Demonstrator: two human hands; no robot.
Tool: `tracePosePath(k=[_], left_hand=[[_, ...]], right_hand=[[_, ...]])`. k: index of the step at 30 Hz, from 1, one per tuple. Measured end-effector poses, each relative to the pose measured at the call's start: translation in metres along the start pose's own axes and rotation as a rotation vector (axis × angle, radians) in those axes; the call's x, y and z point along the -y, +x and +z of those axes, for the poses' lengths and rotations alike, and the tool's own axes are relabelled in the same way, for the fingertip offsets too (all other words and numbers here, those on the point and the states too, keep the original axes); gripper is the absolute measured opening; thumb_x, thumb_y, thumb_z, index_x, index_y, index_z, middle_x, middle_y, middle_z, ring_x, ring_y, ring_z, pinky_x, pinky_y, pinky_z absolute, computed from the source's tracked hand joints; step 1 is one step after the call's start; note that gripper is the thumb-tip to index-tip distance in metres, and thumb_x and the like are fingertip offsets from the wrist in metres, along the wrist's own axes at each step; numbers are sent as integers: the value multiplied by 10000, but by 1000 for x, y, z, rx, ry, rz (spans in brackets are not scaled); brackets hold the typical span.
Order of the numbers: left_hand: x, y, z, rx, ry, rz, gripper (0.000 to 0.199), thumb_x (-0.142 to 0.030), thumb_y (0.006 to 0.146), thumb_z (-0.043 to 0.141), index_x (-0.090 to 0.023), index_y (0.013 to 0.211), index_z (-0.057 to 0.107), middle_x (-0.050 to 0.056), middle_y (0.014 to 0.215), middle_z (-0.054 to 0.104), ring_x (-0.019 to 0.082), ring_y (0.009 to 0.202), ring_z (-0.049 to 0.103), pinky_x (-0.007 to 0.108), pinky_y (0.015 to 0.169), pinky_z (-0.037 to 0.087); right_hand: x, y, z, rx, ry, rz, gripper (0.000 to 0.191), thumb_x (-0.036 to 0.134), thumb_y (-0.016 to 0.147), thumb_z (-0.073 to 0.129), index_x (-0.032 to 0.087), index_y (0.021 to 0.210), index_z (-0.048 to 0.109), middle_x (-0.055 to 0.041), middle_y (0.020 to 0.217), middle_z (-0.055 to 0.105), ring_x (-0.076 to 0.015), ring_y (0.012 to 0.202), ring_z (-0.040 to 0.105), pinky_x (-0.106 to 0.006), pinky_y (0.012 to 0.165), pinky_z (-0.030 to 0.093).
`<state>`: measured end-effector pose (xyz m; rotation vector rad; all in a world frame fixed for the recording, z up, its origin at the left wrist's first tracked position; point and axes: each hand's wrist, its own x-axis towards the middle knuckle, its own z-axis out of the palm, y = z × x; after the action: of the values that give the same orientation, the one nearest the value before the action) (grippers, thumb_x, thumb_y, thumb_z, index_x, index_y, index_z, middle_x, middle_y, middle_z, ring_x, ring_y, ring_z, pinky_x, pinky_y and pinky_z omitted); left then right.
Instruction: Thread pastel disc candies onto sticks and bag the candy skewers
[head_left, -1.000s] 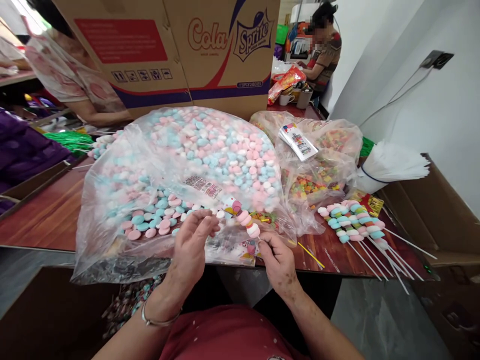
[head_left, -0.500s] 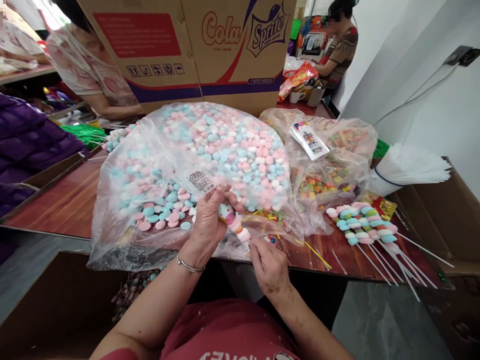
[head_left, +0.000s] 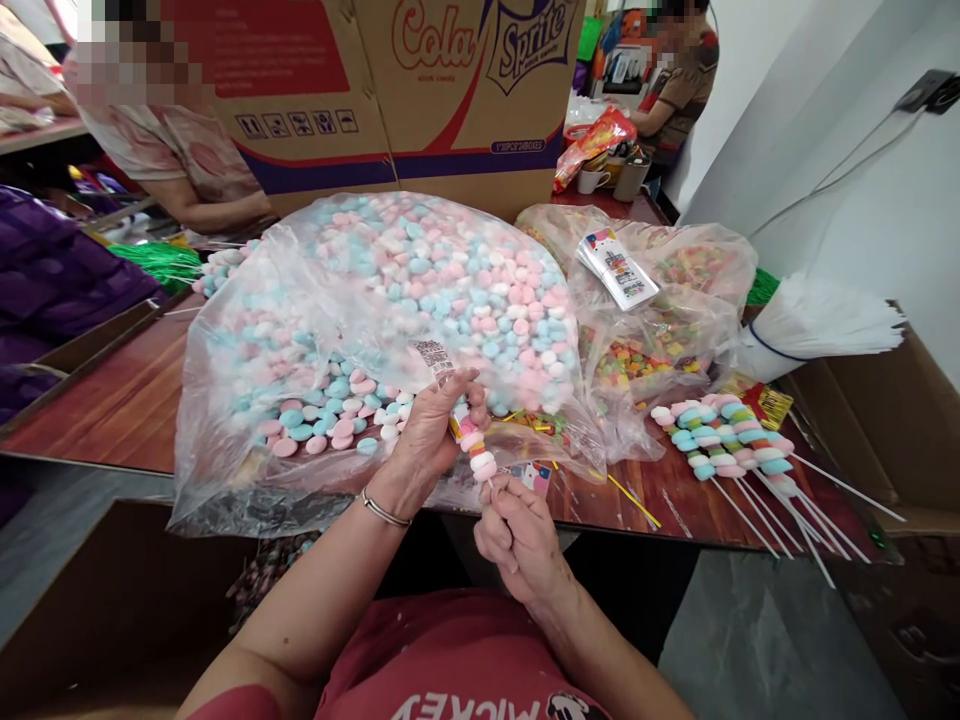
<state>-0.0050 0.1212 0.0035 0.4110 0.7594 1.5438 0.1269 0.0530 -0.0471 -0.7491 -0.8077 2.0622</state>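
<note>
My left hand (head_left: 431, 430) is closed around the upper part of a marshmallow skewer (head_left: 480, 462). A printed wrapper (head_left: 433, 355) sticks out beyond its fingertips, and some colourful print shows by the fingers. How far the wrapper covers the sweets is hidden by the hand. Pink, white and orange pieces show below the fingers. My right hand (head_left: 529, 535) pinches the thin white stick just under the lowest marshmallow. Behind both hands spreads a large clear bag (head_left: 217, 440) of pink, blue and white marshmallows, its near side open with loose pieces showing.
Finished-looking marshmallow skewers (head_left: 727, 440) are piled at the right table edge. Bags of gummies (head_left: 637, 350) carry a stack of printed packets (head_left: 619, 270). White sticks (head_left: 832, 320) stand in a bundle. A big carton (head_left: 420, 110) blocks the back; people work behind it.
The skewer has turned more upright. My left hand has shifted slightly right with the wrapper, and my right hand has moved left and rotated, still pinching the stick.
</note>
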Motion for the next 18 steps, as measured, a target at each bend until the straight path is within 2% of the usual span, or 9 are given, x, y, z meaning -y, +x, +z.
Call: tracePosePath(k=[3, 6, 8, 9, 11, 12, 14, 16, 18], left_hand=[[0, -1, 0, -65, 2, 16, 437, -344, 545, 911, -130, 776, 609, -33, 577, 586, 81, 444, 525, 213, 451, 426], [3, -4, 0, -124, 22, 73, 420, -334, 553, 902, -136, 780, 608, -40, 567, 584, 98, 460, 553, 231, 477, 456], [7, -5, 0, -165, 31, 104, 391, -325, 576, 886, -144, 767, 597, -46, 571, 584, 97, 469, 561, 231, 490, 465], [9, -5, 0, -186, 31, 111, 387, -323, 579, 884, -148, 752, 585, -46, 576, 589, 94, 470, 562, 229, 491, 467], [13, -5, -2, -217, 37, 114, 398, -330, 573, 885, -150, 738, 570, -40, 604, 611, 90, 469, 565, 224, 487, 469], [15, -4, -2, -222, 45, 115, 407, -339, 571, 886, -150, 740, 568, -36, 617, 622, 88, 467, 567, 219, 482, 468], [18, -4, -3, -208, 63, 125, 420, -363, 573, 884, -150, 771, 581, -35, 627, 628, 80, 457, 560, 206, 465, 458], [22, -6, -3, -166, 68, 103, 434, -378, 580, 880, -149, 821, 600, -39, 616, 619, 74, 440, 544, 193, 441, 438], [27, -11, 0, -115, 52, 65, 446, -379, 594, 875, -149, 871, 612, -48, 596, 600, 70, 423, 527, 184, 418, 416]], right_hand=[[-3, 2, -9, -136, -314, -181, 249, 441, 872, 563, 208, 784, 555, 114, 437, 340, -51, 335, 244, -196, 353, 187], [-4, 5, -20, -270, -942, -605, 185, 290, 910, 501, 195, 810, 625, 35, 518, 511, -97, 449, 438, -229, 451, 333], [-6, 6, -24, -336, -1314, -915, 190, 179, 910, 484, 181, 854, 665, -7, 564, 589, -121, 510, 512, -255, 522, 378], [-7, 6, -25, -354, -1445, -1031, 205, 138, 910, 477, 173, 882, 677, -17, 565, 604, -128, 518, 527, -263, 537, 383], [-10, 7, -24, -349, -1605, -1145, 225, 93, 911, 471, 158, 938, 684, -25, 566, 619, -135, 521, 544, -272, 545, 383], [-11, 7, -23, -338, -1631, -1147, 228, 92, 913, 469, 156, 949, 685, -29, 569, 624, -136, 522, 548, -273, 544, 383], [-11, 6, -21, -311, -1582, -1046, 232, 123, 921, 455, 161, 923, 684, -32, 573, 621, -134, 519, 544, -269, 539, 383], [-9, 6, -17, -269, -1379, -839, 230, 194, 927, 451, 173, 862, 670, -20, 568, 596, -123, 511, 521, -254, 524, 377], [-6, 7, -11, -210, -1013, -558, 240, 304, 926, 464, 183, 806, 632, 18, 522, 522, -101, 462, 448, -230, 468, 341]])
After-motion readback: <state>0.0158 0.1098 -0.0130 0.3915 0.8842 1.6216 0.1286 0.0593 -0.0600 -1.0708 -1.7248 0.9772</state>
